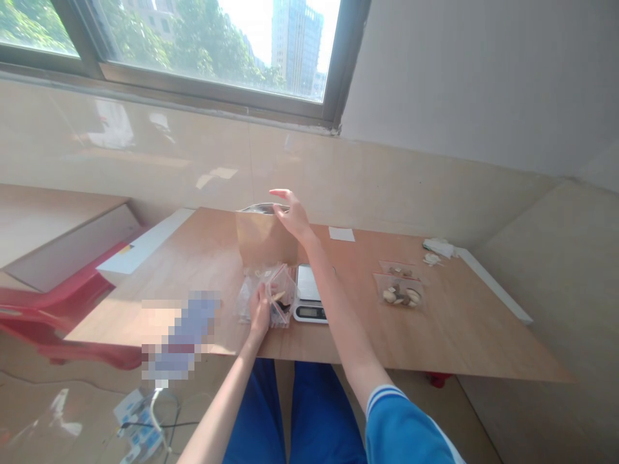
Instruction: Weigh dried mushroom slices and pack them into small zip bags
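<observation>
My left hand (pixel 260 310) is closed at the edge of a clear zip bag (pixel 281 298) with pale and dark pieces inside. More crumpled clear plastic bags (pixel 245 299) lie just left of that hand. Behind them a brown kraft paper pouch (pixel 261 235) stands upright, its mouth spread and its lining silvery. My right hand (pixel 293 214) is raised at the pouch's top right corner, thumb near the rim and fingers apart. Under my right forearm sits a small digital scale (pixel 309 290), partly hidden; its display is unreadable.
Two zip bags, the nearer (pixel 402 293) holding pale and brown pieces, lie right on the wooden table (pixel 464 322). A white paper (pixel 342 234) and crumpled plastic (pixel 439 247) are farther back. A blurred-out object (pixel 186 335) is at the left front edge, beside a red chair (pixel 97 348).
</observation>
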Tool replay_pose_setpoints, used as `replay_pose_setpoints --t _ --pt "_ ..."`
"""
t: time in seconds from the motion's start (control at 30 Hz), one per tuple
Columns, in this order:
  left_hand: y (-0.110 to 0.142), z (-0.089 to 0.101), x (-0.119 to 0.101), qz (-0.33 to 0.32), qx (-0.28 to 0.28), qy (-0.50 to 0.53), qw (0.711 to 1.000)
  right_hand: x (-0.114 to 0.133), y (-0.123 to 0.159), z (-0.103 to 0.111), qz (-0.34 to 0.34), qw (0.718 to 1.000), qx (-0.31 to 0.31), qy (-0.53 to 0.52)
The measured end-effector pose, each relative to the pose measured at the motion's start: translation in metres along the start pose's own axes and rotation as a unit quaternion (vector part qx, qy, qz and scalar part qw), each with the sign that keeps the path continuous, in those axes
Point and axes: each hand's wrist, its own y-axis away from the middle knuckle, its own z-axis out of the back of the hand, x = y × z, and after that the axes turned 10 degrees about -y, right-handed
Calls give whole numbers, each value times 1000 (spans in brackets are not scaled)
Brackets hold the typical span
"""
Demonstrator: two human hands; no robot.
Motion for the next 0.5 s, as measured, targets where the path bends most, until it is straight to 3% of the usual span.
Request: replay_pose_setpoints --t 0.1,0.2,0.27,0.3,0.5 --pt "1 0 -2 0 2 -4 1000 27 37 10 17 1000 10 -23" --pt "2 0 -4 -1 -1 -4 1000 35 89 17 -90 984 151 -14" --pt "2 0 -6 -3 4 1 1000 28 122 19 -165 958 233 36" --pt "2 0 -6 -3 9 5 1000 23 135 18 -187 951 239 65" --pt "3 1 -7 3 0 16 1000 -9 172 2 -201 935 272 105"
